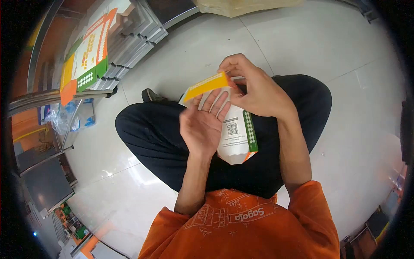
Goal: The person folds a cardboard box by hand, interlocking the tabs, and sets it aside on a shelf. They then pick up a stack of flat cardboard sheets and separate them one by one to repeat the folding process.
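Note:
A printed cardboard carton (235, 129), white with a QR code, a green diamond-patterned side and a yellow flap, is partly folded above my lap. My right hand (263, 93) pinches its upper right edge by the orange part, fingers curled round the board. My left hand (205, 125) is palm up with fingers stretched out, at the inner side of the yellow flap (207, 86); its thumb is smeared by motion. The carton's lower end points toward my body, its corners cut at an angle.
I sit cross-legged on a pale tiled floor (181, 49). At the upper left, a thick stack of flat cartons (133, 47) lies on a rack, with one printed carton blank (88, 54) on top. Plastic bags (64, 118) hang below. A yellowish wrapped bundle (246, 6) is at the top.

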The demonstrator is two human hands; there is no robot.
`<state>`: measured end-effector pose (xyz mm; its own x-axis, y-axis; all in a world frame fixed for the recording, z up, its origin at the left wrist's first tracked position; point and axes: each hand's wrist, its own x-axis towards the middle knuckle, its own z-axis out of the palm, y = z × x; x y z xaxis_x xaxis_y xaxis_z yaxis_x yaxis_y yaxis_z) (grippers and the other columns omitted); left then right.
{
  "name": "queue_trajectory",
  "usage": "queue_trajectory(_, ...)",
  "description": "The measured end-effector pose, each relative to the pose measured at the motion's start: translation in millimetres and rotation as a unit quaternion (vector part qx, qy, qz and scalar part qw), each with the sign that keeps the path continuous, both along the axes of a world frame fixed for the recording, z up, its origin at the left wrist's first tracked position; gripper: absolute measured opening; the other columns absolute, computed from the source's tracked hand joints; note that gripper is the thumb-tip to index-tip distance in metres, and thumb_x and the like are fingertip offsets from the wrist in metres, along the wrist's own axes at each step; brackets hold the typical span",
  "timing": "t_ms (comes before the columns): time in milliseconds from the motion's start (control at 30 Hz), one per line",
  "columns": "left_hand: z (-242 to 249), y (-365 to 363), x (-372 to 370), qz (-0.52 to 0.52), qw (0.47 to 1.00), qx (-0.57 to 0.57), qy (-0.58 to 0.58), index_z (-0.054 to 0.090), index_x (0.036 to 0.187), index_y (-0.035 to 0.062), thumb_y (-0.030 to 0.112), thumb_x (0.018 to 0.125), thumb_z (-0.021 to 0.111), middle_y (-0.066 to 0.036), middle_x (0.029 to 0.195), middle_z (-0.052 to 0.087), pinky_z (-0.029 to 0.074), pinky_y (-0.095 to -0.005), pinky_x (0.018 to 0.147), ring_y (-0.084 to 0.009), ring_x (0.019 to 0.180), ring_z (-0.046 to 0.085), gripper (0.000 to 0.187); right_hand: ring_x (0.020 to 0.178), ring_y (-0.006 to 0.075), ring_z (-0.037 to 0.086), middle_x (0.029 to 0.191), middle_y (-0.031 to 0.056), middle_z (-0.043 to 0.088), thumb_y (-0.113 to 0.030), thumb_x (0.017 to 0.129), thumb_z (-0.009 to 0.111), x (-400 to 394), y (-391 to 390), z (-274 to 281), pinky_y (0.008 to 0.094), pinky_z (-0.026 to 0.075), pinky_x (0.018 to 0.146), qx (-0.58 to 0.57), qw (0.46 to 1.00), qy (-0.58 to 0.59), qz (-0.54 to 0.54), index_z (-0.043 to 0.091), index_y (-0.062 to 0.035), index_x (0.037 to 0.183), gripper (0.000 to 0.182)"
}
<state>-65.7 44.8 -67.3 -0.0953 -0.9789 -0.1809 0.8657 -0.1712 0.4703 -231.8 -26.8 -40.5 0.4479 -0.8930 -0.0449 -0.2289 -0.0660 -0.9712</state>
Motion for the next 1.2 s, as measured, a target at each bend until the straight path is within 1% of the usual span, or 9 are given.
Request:
queue_trajectory(67,8,-8,7,0.038,0.987,0.150,0.039,0.045,0.124,0.0012,0.024,0.100,0.049,-0.019,0.130,0.051,0.047,-0.0400,0.098,-0.0253,0.115,0.056,0.034,0.118,0.0299,0.055,0.124,0.0160,0.053,0.015,0.075,0.056,-1,0,5,0.0402,0.045,0.103,-0.029,0.999,0.008,0.026,0.050,-0.0046,0.120,0.050)
queue_trajectory(233,34,-26,11,0.098,0.981,0.059,-0.156,0.049,0.121,0.0015,0.024,0.100,0.052,-0.011,0.118,0.058,0.050,-0.0344,0.093,-0.0202,0.109,0.059,0.031,0.125,0.0259,0.048,0.129,0.0128,0.047,0.011,0.075,0.066,3,4,6,0.0383,0.040,0.107,-0.108,0.989,0.018,0.099,0.052,-0.0045,0.119,0.049)
queue_trajectory(367,55,-27,-8,0.104,0.863,-0.094,-0.485,0.063,0.108,-0.0010,0.005,0.093,0.061,-0.007,0.094,0.066,0.049,-0.0243,0.075,-0.0133,0.083,0.063,0.016,0.120,0.0222,0.052,0.122,0.0092,0.053,-0.013,0.075,0.083,-8,0,14,0.0381,0.041,0.104,-0.029,0.984,-0.152,0.092,0.054,-0.0043,0.117,0.052)
queue_trajectory(433,46,-30,-8,0.101,0.693,-0.256,-0.666,0.065,0.104,-0.0008,-0.001,0.087,0.063,-0.012,0.091,0.066,0.049,-0.0262,0.071,-0.0196,0.082,0.066,0.017,0.108,0.0197,0.059,0.111,0.0054,0.060,-0.026,0.077,0.082,-6,-1,16,0.0376,0.046,0.095,-0.132,0.980,-0.138,-0.051,0.057,-0.0047,0.110,0.047)
queue_trajectory(500,34,-26,-13,0.083,0.715,-0.220,-0.658,0.066,0.102,-0.0006,-0.002,0.084,0.064,-0.014,0.090,0.064,0.050,-0.0290,0.070,-0.0234,0.082,0.065,0.018,0.103,0.0211,0.062,0.109,0.0075,0.062,-0.029,0.077,0.081,-2,0,18,0.0378,0.049,0.092,-0.146,0.976,-0.132,-0.087,0.058,-0.0029,0.108,0.046)
queue_trajectory(667,-8,-14,-11,0.038,0.647,-0.204,-0.734,0.066,0.102,-0.0006,-0.001,0.080,0.065,-0.015,0.095,0.066,0.052,-0.0319,0.070,-0.0272,0.085,0.066,0.022,0.092,0.0182,0.065,0.101,0.0124,0.064,-0.024,0.080,0.078,5,6,15,0.0332,0.053,0.083,-0.123,0.982,0.135,-0.047,0.063,0.0001,0.102,0.036)
queue_trajectory(767,-11,-14,-17,-0.008,0.699,-0.165,-0.695,0.065,0.106,0.0003,0.001,0.082,0.065,-0.014,0.098,0.066,0.051,-0.0306,0.070,-0.0224,0.083,0.065,0.025,0.083,0.0192,0.066,0.092,0.0129,0.067,-0.022,0.085,0.074,5,4,10,0.0304,0.054,0.077,-0.090,0.983,0.147,-0.070,0.065,0.0041,0.094,0.029)
queue_trajectory(900,-8,-16,-28,-0.019,0.892,0.029,-0.452,0.065,0.099,-0.0001,0.017,0.092,0.067,-0.004,0.082,0.063,0.043,-0.0263,0.065,-0.0088,0.074,0.054,0.019,0.065,0.0285,0.064,0.072,0.0183,0.063,-0.027,0.089,0.067,-4,5,13,0.0370,0.049,0.064,-0.027,0.989,0.101,-0.107,0.066,0.0054,0.085,0.032)
queue_trajectory(1200,-4,-22,-30,-0.049,0.936,0.132,-0.322,0.066,0.100,0.0039,0.028,0.098,0.056,0.000,0.087,0.063,0.039,-0.0254,0.074,-0.0072,0.081,0.053,0.026,0.073,0.0377,0.064,0.081,0.0197,0.065,-0.023,0.093,0.059,8,13,18,0.0436,0.051,0.067,-0.213,0.927,0.283,-0.121,0.065,0.0036,0.088,0.028)
